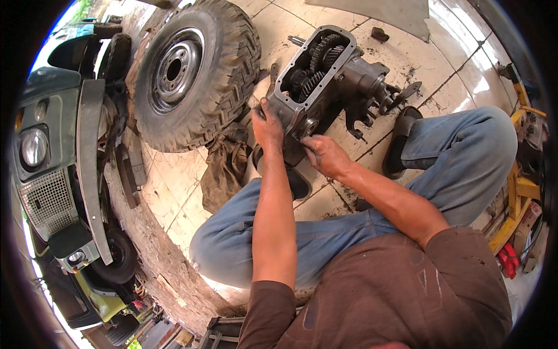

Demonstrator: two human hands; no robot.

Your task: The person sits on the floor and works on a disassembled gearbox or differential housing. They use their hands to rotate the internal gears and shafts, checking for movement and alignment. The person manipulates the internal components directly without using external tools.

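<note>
A grey metal gearbox [334, 107] lies on the floor before me, its top uncovered. Inside its bolt-holed rim, dark toothed gears [311, 84] show. My left hand [268, 127] grips the near left corner of the housing, thumb uppermost, other fingers partly hidden. At the lower near end, beside a round boss [311, 125], my right hand [326, 156] has its fingers curled together against the housing. Whatever those fingers hold, if anything, is too hidden to make out. A cylindrical extension with a dark flange [386, 99] juts from the gearbox's right side.
A large knobbly tyre on a black rim [244, 64] lies left of the gearbox, with a brown cloth [224, 166] nearby. A small dark part [379, 35] and a metal sheet [383, 10] lie beyond. Vehicles [55, 139] stand far left; a yellow frame [514, 192] stands right.
</note>
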